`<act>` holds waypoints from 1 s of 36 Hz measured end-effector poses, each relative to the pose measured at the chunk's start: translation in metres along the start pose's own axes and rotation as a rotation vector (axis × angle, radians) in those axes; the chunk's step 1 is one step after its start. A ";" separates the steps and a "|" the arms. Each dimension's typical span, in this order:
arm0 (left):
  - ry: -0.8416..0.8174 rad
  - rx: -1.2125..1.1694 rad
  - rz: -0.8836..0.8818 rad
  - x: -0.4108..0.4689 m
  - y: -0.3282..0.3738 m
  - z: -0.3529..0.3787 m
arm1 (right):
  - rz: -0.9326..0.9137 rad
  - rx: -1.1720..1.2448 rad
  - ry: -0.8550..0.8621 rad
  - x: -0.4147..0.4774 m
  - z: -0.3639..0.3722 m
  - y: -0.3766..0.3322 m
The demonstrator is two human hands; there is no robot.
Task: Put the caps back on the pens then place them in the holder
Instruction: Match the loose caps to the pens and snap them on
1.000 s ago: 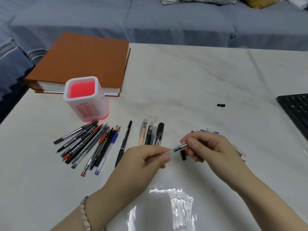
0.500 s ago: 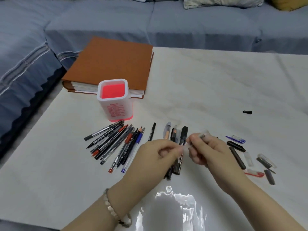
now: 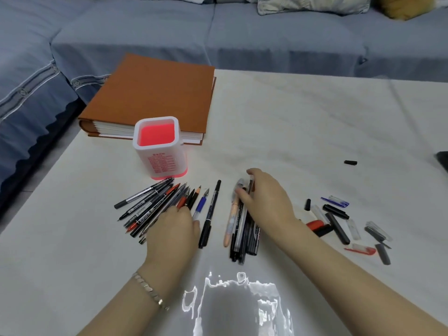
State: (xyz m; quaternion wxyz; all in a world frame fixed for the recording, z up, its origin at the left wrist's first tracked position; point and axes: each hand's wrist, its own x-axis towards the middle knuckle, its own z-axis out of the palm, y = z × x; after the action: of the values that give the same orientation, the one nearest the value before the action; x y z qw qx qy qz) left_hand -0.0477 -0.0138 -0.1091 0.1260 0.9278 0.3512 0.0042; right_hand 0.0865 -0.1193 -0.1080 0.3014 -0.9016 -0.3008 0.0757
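Pens (image 3: 150, 204) are lying fanned at centre left, below the pink holder (image 3: 161, 163); the left hand (image 3: 174, 229) is resting on them, its grip unclear. The right hand (image 3: 266, 202) is pinching a clear pen (image 3: 251, 183) over the centre bundle (image 3: 242, 229), caps (image 3: 337, 221) lying at right.

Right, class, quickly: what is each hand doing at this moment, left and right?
Left hand: on the uncapped pens; whether it grips one cannot be told.
Right hand: pinching a clear-capped pen.
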 end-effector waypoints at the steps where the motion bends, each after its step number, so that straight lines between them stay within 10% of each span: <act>1: 0.002 0.008 -0.001 0.001 0.001 0.001 | -0.011 -0.037 0.005 -0.001 -0.001 0.003; 29: -0.213 -0.925 0.142 -0.011 0.063 -0.012 | 0.230 -0.304 -0.064 -0.018 -0.097 0.138; 36: -0.215 -0.979 0.165 -0.016 0.066 -0.020 | 0.099 0.305 0.015 -0.035 -0.110 0.088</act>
State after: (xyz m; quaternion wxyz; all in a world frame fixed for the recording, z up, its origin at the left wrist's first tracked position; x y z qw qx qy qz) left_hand -0.0187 -0.0670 -0.0731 0.5809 0.7796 0.2188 0.0829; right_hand 0.1369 -0.2503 -0.0728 0.4328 -0.8598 -0.2386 0.1285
